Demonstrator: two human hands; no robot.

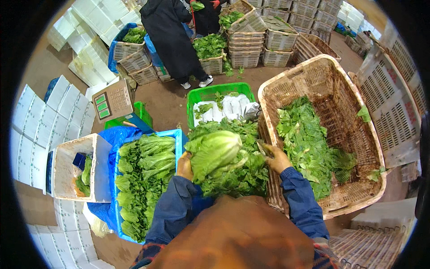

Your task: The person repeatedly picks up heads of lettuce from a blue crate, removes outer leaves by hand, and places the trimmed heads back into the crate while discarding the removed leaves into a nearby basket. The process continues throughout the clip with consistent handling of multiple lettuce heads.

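Note:
My left hand (184, 166) grips a large head of green lettuce (213, 148) by its leafy side, its pale cut base turned to the right. In my right hand (278, 158) is what looks like a small knife (262, 147), its blade pointing toward the lettuce but apart from it. Beneath both hands lies a heap of loose lettuce (231, 183). To the left, a blue crate (180, 143) holds rows of lettuce heads (141, 188). At my right stands a tall, dirty plastic crate (364, 144) with loose leaves (302, 144) inside.
Ahead is a green crate (218, 89) with white wrapped packs (231, 107). A digital scale (114, 101) and a white foam box (100, 158) stand left. White cartons (43, 124) are stacked beyond. A person in dark clothing (171, 37) stands near stacked crates (247, 50).

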